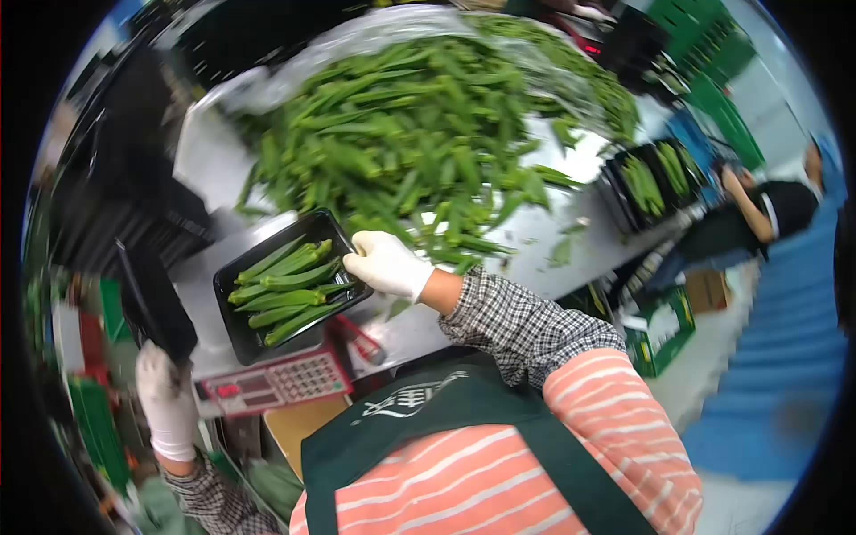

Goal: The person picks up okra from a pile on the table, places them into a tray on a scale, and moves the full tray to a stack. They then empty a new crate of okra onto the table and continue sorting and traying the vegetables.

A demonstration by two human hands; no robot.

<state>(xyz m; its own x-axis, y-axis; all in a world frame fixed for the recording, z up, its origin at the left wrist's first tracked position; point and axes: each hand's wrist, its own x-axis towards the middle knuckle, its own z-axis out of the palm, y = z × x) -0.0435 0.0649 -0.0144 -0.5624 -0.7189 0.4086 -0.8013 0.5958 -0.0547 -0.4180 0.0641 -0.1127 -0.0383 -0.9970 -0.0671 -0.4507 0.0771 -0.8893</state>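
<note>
My right hand (388,265), in a white glove, grips the right edge of a black tray (234,332) over the scale. Several okra pods (283,283) lie side by side in that tray. On the left, my left hand (162,392), also gloved in white, is closed on the lower end of another black tray (153,299), tilted on edge with its inside hidden. Beneath the filled tray sits the red and white digital scale (276,382), its keypad facing me. Beyond it, a large heap of loose okra (401,134) covers much of the metal table (553,254).
Stacked black trays (125,209) stand at the left. Filled okra trays (646,185) sit at the table's right end, near a person (758,209) in dark clothing. Clear plastic (339,40) lines the heap's back. Green crates (704,45) stand at the far right.
</note>
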